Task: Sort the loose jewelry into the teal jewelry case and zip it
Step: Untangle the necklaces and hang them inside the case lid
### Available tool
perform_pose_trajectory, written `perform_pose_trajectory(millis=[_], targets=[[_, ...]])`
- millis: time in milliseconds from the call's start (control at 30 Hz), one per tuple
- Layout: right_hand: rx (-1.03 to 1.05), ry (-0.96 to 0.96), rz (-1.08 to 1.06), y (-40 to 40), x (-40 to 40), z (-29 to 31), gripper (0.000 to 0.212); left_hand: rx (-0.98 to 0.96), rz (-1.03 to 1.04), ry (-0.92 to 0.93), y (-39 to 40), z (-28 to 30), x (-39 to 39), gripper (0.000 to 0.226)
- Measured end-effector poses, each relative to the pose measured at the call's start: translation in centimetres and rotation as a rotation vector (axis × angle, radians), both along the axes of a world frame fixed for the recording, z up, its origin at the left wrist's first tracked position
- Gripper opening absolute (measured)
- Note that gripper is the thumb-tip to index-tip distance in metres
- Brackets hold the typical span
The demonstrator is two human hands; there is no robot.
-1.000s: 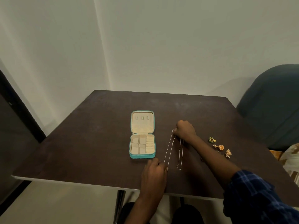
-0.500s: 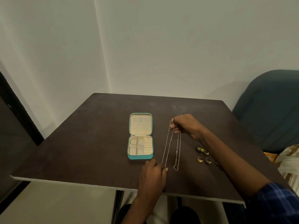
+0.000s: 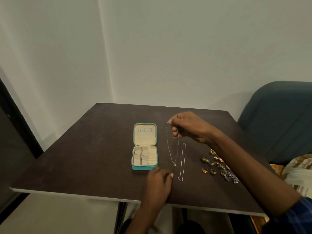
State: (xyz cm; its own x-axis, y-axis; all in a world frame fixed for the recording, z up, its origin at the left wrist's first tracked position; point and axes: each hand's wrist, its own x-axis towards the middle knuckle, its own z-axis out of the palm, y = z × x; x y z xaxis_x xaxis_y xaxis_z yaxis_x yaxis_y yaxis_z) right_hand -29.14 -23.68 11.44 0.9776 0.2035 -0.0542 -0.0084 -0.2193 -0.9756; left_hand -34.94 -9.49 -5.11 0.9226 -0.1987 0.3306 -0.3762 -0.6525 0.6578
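Now the right hand (image 3: pixel 190 126) pinches a thin necklace (image 3: pixel 170 149) above the worktop (image 3: pixel 84 157), at 3 o'clock from the open teal case (image 3: pixel 144 146); left hand (image 3: pixel 158 181) fingers rest loosely curled at 6 o'clock.

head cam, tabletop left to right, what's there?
Open teal jewelry case with cream lining → thin silver chain with a small pendant, held up by the right hand → second thin silver chain lying flat → cluster of gold rings and small earrings.
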Motion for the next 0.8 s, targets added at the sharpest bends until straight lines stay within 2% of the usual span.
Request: perform_pose_trajectory(millis=[100,167,300,433,500,567,633,700,800], targets=[[-0.067,-0.043,0.033,0.6,-0.8,1.1,0.017,-0.263,0.079,-0.103,0.4,3.1,0.3,0.006],[-0.097,-0.059,0.052,0.8,-1.2,1.8,0.018,-0.44,0.117,-0.171,0.9,5.9,0.6,0.006],[-0.085,-0.055,0.073,1.1,-1.7,2.9,0.017,-0.648,0.095,-0.136,1.9,10.6,1.3,0.013],[0.141,0.046,0.006,1.6,-2.0,3.7,0.009,-0.646,0.035,-0.058,1.5,12.3,0.8,0.014],[0.254,0.102,0.002,1.9,-2.2,4.1,0.016,-0.634,0.002,-0.013,1.0,12.3,0.4,0.019],[0.32,0.113,0.02,2.1,-2.6,4.4,0.026,-0.7,-0.025,0.023,0.7,12.4,0.3,0.025],[0.337,0.081,0.025,2.2,-3.0,4.4,0.032,-0.754,-0.045,0.063,0.7,12.7,0.3,0.029],[0.312,-0.007,-0.001,2.3,-3.5,4.1,0.028,-0.757,-0.048,0.085,0.9,13.0,0.5,0.027],[0.242,-0.186,-0.075,2.2,-3.8,3.5,0.022,-0.673,-0.07,0.077,1.6,13.8,0.9,0.006]])
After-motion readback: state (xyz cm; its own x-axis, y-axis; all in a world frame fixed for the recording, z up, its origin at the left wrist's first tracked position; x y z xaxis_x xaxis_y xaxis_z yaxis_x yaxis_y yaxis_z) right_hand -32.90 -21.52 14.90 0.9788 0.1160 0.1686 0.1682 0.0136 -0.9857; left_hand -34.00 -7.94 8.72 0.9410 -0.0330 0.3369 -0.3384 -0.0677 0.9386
